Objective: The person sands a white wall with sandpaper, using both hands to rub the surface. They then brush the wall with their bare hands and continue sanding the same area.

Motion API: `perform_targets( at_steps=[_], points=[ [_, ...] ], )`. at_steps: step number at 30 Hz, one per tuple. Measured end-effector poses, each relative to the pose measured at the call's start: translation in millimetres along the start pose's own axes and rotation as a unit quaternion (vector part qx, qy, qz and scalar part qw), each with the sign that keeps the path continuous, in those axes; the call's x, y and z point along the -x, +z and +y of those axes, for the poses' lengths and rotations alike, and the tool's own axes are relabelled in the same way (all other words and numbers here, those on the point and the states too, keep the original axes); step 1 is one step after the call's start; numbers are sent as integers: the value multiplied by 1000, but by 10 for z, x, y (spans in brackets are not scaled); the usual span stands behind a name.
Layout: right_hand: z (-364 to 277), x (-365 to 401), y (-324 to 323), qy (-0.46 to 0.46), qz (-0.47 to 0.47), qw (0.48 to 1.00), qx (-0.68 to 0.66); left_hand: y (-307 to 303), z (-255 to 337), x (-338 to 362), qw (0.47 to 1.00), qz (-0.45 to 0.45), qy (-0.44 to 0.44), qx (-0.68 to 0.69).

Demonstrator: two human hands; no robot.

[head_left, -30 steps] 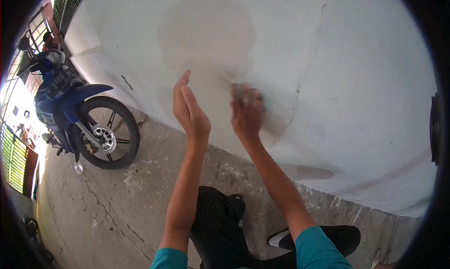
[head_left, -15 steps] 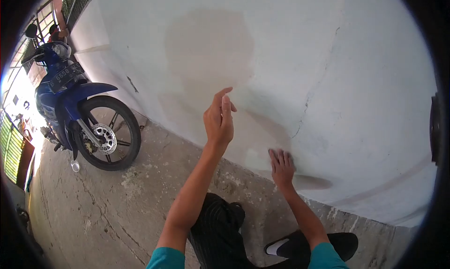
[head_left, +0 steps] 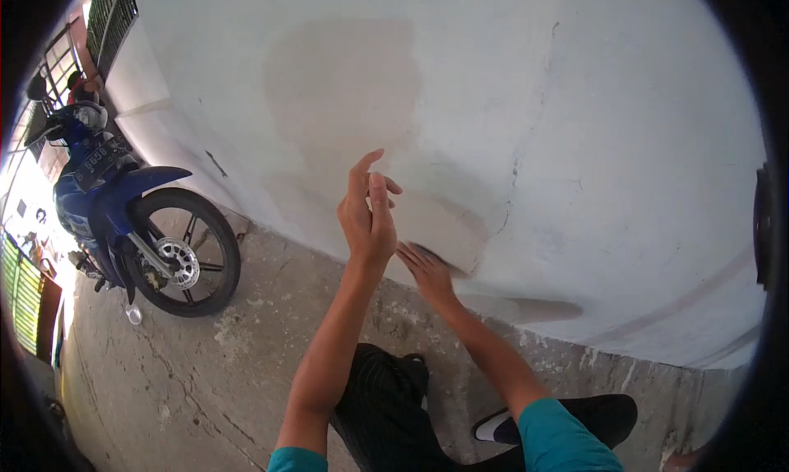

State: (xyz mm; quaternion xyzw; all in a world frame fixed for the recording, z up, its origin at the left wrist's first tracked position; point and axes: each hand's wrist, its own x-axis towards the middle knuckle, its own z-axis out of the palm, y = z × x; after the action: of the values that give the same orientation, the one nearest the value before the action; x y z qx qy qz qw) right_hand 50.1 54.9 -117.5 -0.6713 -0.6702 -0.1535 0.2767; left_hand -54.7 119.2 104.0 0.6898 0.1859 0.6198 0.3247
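My left hand [head_left: 367, 210] is raised in front of the pale wall [head_left: 608, 184], palm turned inward, fingers loosely curled and apart, holding nothing. Low on the same wall, my right hand [head_left: 429, 272] lies close to or against the surface with its fingers stretched toward the left wrist. A dark shape, seemingly shadow or something under the palm, shows beside those fingers; I cannot make out which. Thin cracks run down the wall to the right of both hands.
A blue motorcycle [head_left: 99, 184] stands at the left, its front wheel near the wall. A small clear cup [head_left: 134, 314] lies on the concrete floor [head_left: 271, 340]. My legs [head_left: 382, 398] are bent below. A dark object [head_left: 763, 225] is at the right edge.
My right hand has moved left along the wall, close to my left wrist. My left hand sits slightly further left in view, and the view itself has shifted a little.
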Motion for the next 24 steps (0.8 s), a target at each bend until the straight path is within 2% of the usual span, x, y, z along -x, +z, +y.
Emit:
perform_targets(
  at_steps=[4,6,8,10,12,14,16,17,19,20,22,24],
  points=[
    [494,791,-179,19,-56,996,74,-57,-61,-33,1000,-7,-12,-1],
    [511,871,-522,48,-2,993,104,-64,-74,-59,1000,-14,-21,13],
    [423,570,-801,79,15,975,205,-52,-66,-77,999,11,-14,37],
    [268,41,-962,102,124,956,244,-17,-6,-67,999,13,-12,43],
    [72,-568,-1049,102,212,943,236,-5,19,-59,999,13,0,41],
    [-186,-1092,-1070,103,226,951,185,-3,33,-47,999,22,19,42],
    [-326,-1407,-935,49,169,978,112,-28,8,-49,999,25,22,34],
    [-382,-1448,-763,58,171,977,111,-24,-10,-51,999,33,23,32],
    [-352,-1330,-257,59,0,997,-59,-37,-18,-65,999,24,12,28],
    [-320,-1169,-115,66,0,996,-61,-42,-17,-54,999,27,2,23],
    [-315,-826,119,-40,136,990,-9,-48,-56,-29,1000,19,-1,6],
    [-121,-284,250,10,32,997,-73,-73,-131,-28,1000,22,1,-13]
  ],
)
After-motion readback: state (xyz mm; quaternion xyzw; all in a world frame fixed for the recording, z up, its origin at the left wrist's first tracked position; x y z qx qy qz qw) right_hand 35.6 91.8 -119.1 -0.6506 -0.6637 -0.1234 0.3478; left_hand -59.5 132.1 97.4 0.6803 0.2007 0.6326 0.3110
